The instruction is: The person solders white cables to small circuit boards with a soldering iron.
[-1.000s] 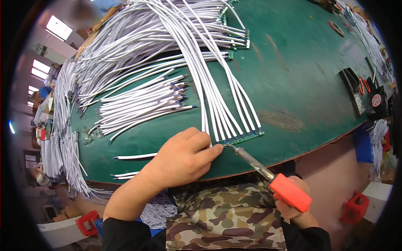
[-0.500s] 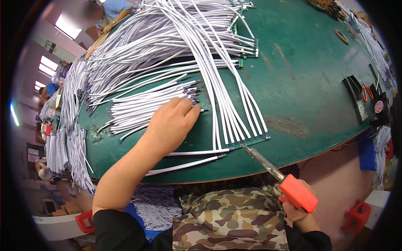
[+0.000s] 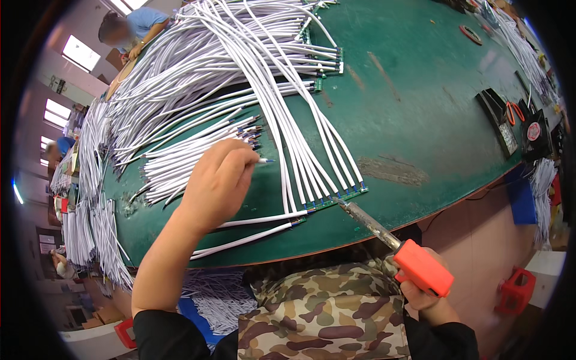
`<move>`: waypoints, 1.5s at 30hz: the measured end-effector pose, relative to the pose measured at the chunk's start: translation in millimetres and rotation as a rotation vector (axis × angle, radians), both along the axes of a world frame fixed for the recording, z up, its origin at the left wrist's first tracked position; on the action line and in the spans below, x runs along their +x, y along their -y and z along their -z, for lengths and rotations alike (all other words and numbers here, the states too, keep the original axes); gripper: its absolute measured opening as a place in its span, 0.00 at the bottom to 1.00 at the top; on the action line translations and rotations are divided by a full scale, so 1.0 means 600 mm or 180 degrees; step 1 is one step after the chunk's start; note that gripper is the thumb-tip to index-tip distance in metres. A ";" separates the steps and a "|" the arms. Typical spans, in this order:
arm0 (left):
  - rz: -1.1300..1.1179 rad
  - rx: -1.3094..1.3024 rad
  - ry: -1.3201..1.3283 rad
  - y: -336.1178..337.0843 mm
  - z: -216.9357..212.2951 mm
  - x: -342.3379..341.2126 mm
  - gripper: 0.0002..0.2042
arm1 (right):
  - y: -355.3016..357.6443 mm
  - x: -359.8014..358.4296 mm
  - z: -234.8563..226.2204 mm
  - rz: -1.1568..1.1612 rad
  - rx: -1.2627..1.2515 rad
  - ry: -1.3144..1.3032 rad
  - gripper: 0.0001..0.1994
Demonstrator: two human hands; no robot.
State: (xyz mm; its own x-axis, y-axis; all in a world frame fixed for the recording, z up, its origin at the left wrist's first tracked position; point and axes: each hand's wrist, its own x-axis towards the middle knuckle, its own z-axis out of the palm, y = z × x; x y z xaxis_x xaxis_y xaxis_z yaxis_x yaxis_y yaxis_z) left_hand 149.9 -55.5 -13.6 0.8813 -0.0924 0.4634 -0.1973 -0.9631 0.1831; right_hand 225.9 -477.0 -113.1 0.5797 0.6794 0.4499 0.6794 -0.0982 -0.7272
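Observation:
My left hand (image 3: 217, 183) is closed in a pinch on a white cable (image 3: 263, 161), whose stripped blue-wire end pokes out past the fingertips; the hand hides the rest of it. Beside and behind that hand lies a bundle of short white cables (image 3: 177, 171) with bare wire ends. My right hand (image 3: 421, 297) grips a soldering iron (image 3: 423, 267) by its red handle. The iron's tip rests at or just over a narrow green circuit board strip (image 3: 354, 193). Several long white cables (image 3: 303, 165) run from this strip back to the far pile. Two more cables end at small boards nearer the table edge.
A large heap of white cables (image 3: 198, 72) with boards covers the far left of the green table (image 3: 420, 138). At the right stand a black holder (image 3: 497, 123), orange-handled pliers (image 3: 514, 113) and a tape roll (image 3: 471, 35). Another person (image 3: 147, 24) works at the far left.
My left hand has drawn back from the bundle's wire ends, now pinching a single cable. The iron stays near the same strip. The whole view has shifted slightly.

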 end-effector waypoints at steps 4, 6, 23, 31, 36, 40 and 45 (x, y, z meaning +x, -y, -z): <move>0.0405 -0.0331 -0.0184 0.064 -0.013 -0.010 0.15 | 0.014 0.003 0.005 -0.0137 -0.0202 0.0056 0.28; 0.0525 -0.0377 -0.0314 0.091 -0.003 -0.017 0.20 | 0.012 0.002 0.004 -0.0151 -0.0180 0.0008 0.28; 0.0361 -0.0172 -0.0309 0.128 0.045 -0.019 0.21 | -0.017 -0.003 -0.007 0.0122 0.0056 -0.0595 0.12; 0.0356 -0.0164 -0.0370 0.128 0.045 -0.020 0.21 | -0.026 -0.004 -0.006 0.0045 0.0143 -0.0406 0.09; 0.0337 -0.0168 -0.0391 0.131 0.044 -0.019 0.21 | -0.035 0.000 -0.016 -0.0045 0.0144 -0.0474 0.07; 0.0331 -0.0152 -0.0419 0.133 0.042 -0.018 0.20 | -0.037 0.000 -0.017 -0.0070 0.0136 -0.0443 0.06; 0.0340 -0.0156 -0.0427 0.133 0.044 -0.016 0.19 | -0.041 0.000 -0.019 -0.0063 0.0145 -0.0443 0.07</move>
State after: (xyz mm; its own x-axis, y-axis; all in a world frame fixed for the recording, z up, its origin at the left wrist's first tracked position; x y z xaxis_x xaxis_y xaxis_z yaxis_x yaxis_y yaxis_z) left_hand 140.0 -135.1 -39.8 0.9219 -0.1689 0.3486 -0.2685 -0.9273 0.2609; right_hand 225.6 -452.5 -101.7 0.6254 0.6719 0.3968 0.5732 -0.0505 -0.8179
